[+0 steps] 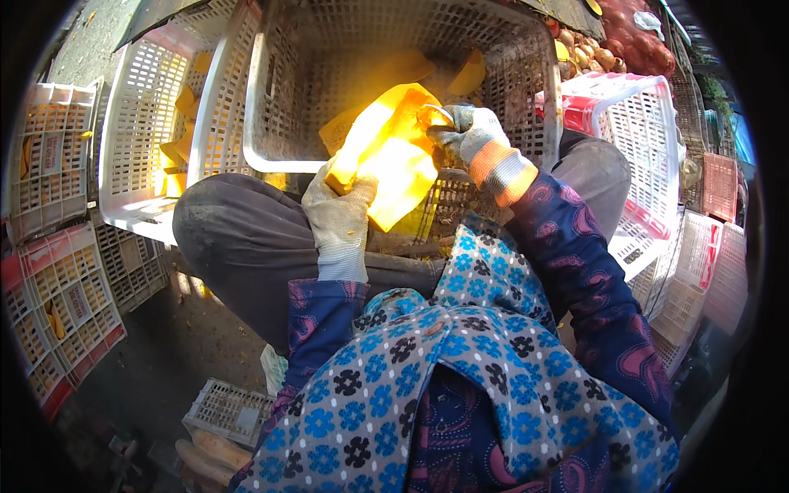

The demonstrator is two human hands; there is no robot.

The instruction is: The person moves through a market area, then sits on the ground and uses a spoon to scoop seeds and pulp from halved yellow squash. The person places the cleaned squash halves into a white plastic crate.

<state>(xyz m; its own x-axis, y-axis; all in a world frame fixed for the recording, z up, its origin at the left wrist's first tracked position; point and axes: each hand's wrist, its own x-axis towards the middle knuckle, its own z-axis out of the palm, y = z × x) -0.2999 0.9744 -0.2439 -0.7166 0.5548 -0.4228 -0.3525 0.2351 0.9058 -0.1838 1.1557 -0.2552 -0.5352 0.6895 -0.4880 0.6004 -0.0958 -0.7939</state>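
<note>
I see the left hand [341, 205] grasping the yellow piece [394, 152] by its near-left edge, likely steadying it. Right hand [481, 144] at its far-right edge; can't tell its grip. Piece sits over the middle crate's [283, 166] near rim, probably to catch bits. Count: one held, at least three yellow chunks [468, 76] inside.

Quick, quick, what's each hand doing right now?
Left hand: closed, holding the big yellow piece by its lower left side.
Right hand: fingers curled closed at the piece's upper right; what it grips is hard to tell.
</note>
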